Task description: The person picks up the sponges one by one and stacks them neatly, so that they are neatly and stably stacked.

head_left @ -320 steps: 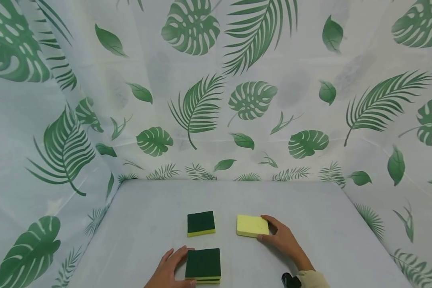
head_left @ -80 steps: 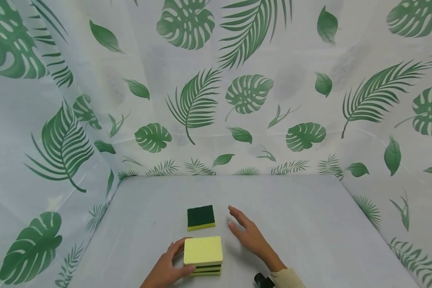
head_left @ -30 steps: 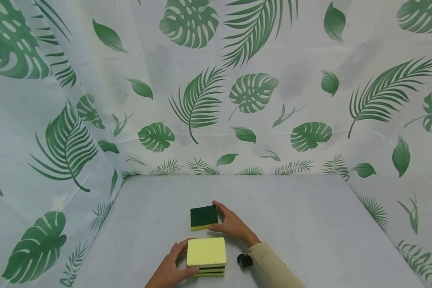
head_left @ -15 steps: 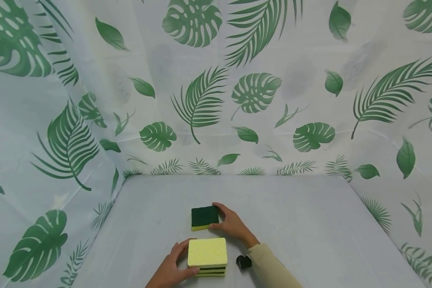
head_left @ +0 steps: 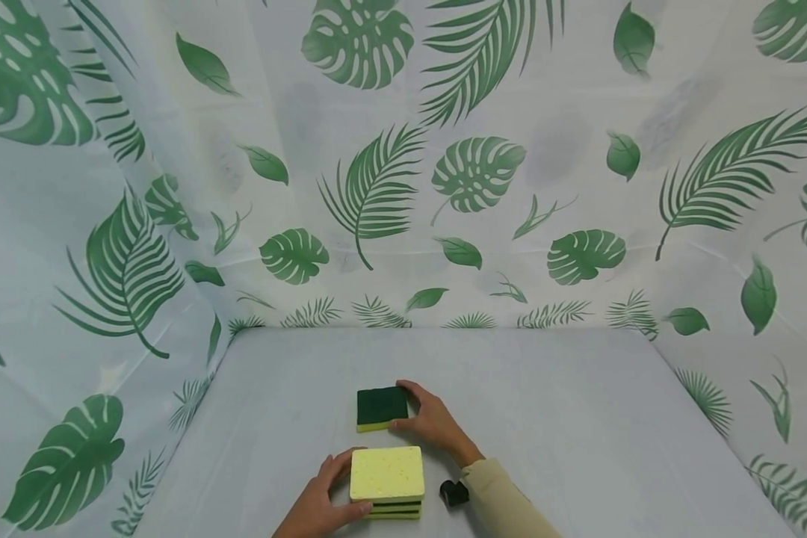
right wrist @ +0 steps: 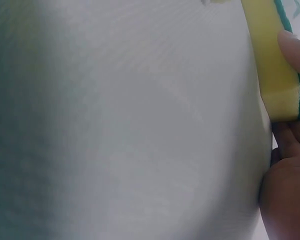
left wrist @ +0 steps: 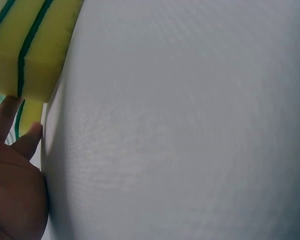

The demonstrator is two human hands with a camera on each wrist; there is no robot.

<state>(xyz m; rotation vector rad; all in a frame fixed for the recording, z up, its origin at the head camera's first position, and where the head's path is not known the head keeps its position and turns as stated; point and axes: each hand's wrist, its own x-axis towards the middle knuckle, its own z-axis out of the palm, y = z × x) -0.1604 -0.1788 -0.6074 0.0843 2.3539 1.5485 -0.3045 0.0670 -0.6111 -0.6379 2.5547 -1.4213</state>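
A stack of scouring sponges (head_left: pixel 386 474) stands near the front of the table, its top one yellow side up. My left hand (head_left: pixel 323 502) holds this stack from its left side, thumb at the front edge and fingers behind. Just beyond lies a single sponge (head_left: pixel 382 406) with its dark green scouring side up. My right hand (head_left: pixel 438 426) grips that sponge at its right end, thumb in front and fingers at the back. In the right wrist view, the sponge (right wrist: pixel 277 87) sits flat on the surface with the thumb (right wrist: pixel 296 52) against its side.
A white-covered table (head_left: pixel 565 418) spreads around the sponges. White sheets with green leaf prints (head_left: pixel 403 187) hang behind and on both sides. A small black device (head_left: pixel 453 493) shows by the right sleeve (head_left: pixel 507 497).
The yellow-side-up sponge went from the right onto the stack. My right hand let go of it and moved left to take hold of the green-side-up sponge; the last half second is almost still.
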